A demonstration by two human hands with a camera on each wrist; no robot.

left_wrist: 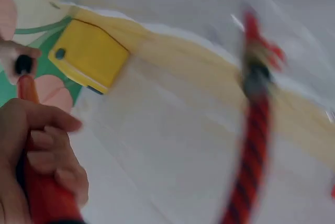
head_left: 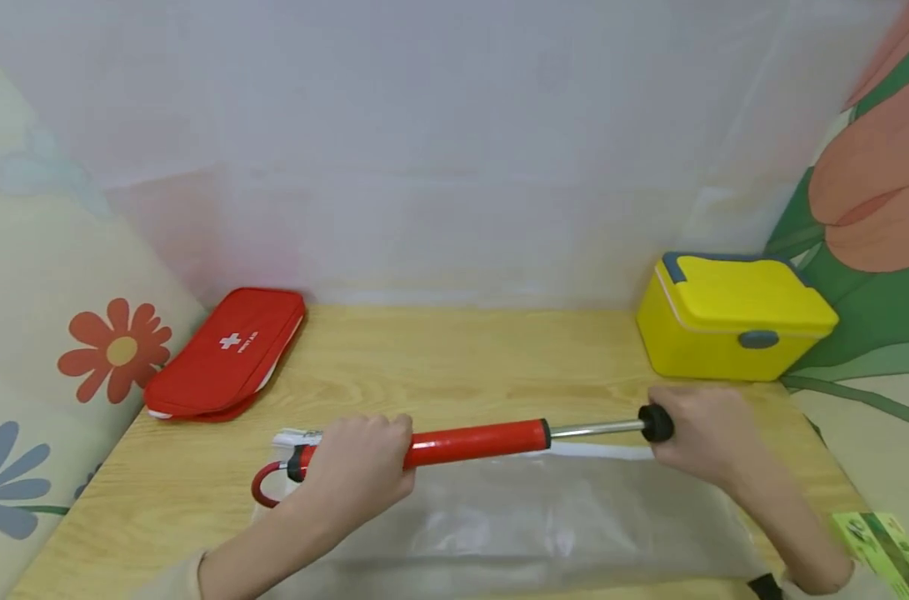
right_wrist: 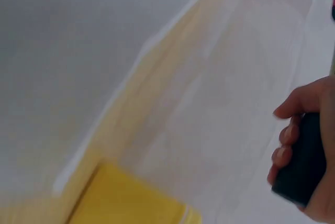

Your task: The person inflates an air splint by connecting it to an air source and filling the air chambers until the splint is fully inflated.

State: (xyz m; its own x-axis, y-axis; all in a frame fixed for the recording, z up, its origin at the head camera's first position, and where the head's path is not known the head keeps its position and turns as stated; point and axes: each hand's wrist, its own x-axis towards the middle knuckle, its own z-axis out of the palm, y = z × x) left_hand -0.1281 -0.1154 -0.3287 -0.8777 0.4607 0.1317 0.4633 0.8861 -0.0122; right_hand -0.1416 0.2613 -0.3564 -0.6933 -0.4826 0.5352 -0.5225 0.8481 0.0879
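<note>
A red hand pump (head_left: 476,444) is held almost level, its right end slightly higher, over a flat translucent plastic bag (head_left: 499,517). My left hand (head_left: 360,458) grips the barrel near its left end, fingers wrapped round it. At the other end my right hand (head_left: 705,433) holds the black handle (right_wrist: 301,161), with a length of silver rod (head_left: 596,428) drawn out between handle and barrel. A short red hose (head_left: 262,483) curves from the barrel's left end; the left wrist view shows its red-and-black braid (left_wrist: 250,161), blurred, with a metal fitting at the tip.
At the back left of the wooden table (head_left: 461,350) lies a red first aid pouch (head_left: 229,354). A yellow box (head_left: 731,321) with a blue handle stands at the back right. A green-and-yellow packet (head_left: 885,546) is at the right front. Printed walls enclose the table.
</note>
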